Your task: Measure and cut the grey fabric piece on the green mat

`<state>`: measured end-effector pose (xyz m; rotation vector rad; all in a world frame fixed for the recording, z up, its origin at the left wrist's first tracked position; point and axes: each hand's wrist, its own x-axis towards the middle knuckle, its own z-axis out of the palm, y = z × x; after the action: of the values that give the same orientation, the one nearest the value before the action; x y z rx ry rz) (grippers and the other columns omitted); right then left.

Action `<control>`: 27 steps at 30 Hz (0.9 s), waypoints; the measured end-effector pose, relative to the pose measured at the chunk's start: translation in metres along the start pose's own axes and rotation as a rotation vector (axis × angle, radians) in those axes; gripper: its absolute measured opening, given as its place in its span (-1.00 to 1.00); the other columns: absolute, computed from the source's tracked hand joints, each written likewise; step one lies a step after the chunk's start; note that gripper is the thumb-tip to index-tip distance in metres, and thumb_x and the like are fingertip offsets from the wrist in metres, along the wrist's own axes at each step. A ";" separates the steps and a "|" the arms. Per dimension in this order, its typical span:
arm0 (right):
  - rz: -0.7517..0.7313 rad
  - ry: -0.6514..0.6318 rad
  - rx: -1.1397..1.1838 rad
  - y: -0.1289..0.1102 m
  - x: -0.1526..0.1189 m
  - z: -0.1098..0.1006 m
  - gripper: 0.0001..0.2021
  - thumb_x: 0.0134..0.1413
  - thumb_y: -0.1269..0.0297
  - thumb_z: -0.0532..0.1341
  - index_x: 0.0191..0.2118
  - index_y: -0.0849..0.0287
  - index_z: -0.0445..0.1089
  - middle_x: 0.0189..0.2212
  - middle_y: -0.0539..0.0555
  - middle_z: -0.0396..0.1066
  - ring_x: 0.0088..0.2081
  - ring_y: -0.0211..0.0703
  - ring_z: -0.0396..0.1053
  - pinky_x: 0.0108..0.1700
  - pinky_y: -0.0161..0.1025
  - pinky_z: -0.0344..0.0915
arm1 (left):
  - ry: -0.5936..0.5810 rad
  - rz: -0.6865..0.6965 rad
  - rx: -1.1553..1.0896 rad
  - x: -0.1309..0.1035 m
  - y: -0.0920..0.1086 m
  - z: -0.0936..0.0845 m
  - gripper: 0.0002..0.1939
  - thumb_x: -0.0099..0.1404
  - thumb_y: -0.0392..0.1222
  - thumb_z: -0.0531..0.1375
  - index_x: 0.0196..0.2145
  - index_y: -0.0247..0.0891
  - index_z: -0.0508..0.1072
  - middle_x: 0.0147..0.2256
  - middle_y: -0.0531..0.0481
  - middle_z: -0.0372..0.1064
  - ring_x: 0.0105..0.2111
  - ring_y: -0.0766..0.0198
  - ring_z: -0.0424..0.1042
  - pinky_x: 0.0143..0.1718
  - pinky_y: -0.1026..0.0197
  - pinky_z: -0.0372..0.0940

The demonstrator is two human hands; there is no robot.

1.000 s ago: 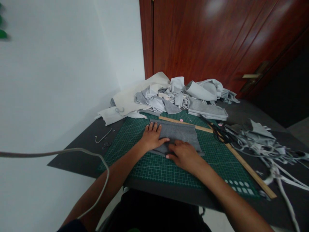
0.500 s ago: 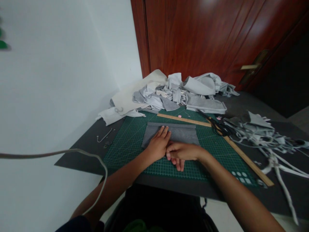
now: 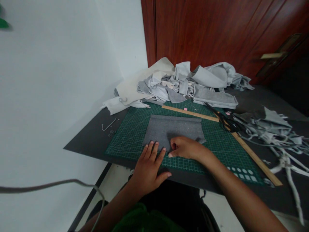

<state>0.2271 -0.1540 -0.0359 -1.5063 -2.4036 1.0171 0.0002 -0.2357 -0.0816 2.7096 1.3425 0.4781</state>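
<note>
A grey piece of fabric (image 3: pixel 178 127) lies flat on a green cutting mat (image 3: pixel 130 135), with a folded strip along its far edge. My left hand (image 3: pixel 148 170) is open, palm down, its spread fingertips resting at the fabric's near left edge and the thumb pointing right. Just right of it, my right hand (image 3: pixel 184 147) is closed at the near edge of the same fabric, fingers curled and thumb below. The bit of fabric in its grip is mostly hidden by the fingers.
A wooden ruler (image 3: pixel 190 113) lies beyond the fabric, another wooden ruler (image 3: pixel 257 158) along the right. Black scissors (image 3: pixel 227 124) rest where they meet. Fabric scraps (image 3: pixel 164 90) pile up at the back; tangled strips (image 3: pixel 277 132) lie right. A cable (image 3: pixel 60 182) hangs at left.
My left hand has drawn back from the middle of the fabric to its near edge. The right hand's fingers have curled in at the near edge. The view has shifted slightly.
</note>
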 end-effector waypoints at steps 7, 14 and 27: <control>0.106 -0.209 0.157 -0.001 -0.005 -0.007 -0.79 0.17 0.18 0.32 -0.39 0.13 0.34 -0.59 -0.09 0.37 -0.61 -0.24 0.35 -0.55 -0.33 0.10 | 0.200 0.066 0.241 -0.011 -0.002 0.020 -0.04 0.29 0.51 0.07 0.29 -0.40 0.34 0.28 -0.46 0.24 0.33 -0.31 0.19 0.31 -0.26 0.13; 0.054 -0.083 0.026 0.000 -0.005 -0.002 -0.77 0.11 0.20 0.37 -0.45 0.15 0.36 -0.52 -0.05 0.38 -0.50 -0.21 0.36 -0.46 -0.29 0.10 | 0.374 0.135 0.239 -0.017 -0.004 0.031 0.00 0.35 0.54 -0.13 0.15 -0.50 0.47 0.09 -0.37 0.48 0.23 -0.18 0.35 0.35 -0.14 0.10; 0.083 -0.245 0.234 0.002 -0.007 -0.009 -0.74 0.30 0.05 0.18 -0.34 0.12 0.31 -0.56 -0.09 0.31 -0.62 -0.27 0.29 -0.55 -0.33 0.11 | 0.194 -0.048 0.072 -0.006 0.001 0.010 0.28 0.05 0.75 -0.08 0.33 -0.42 0.28 0.18 -0.31 0.40 0.16 -0.22 0.34 0.22 -0.20 0.14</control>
<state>0.2361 -0.1549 -0.0287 -1.4840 -2.2846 1.5223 0.0009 -0.2407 -0.0925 2.7406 1.4947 0.7176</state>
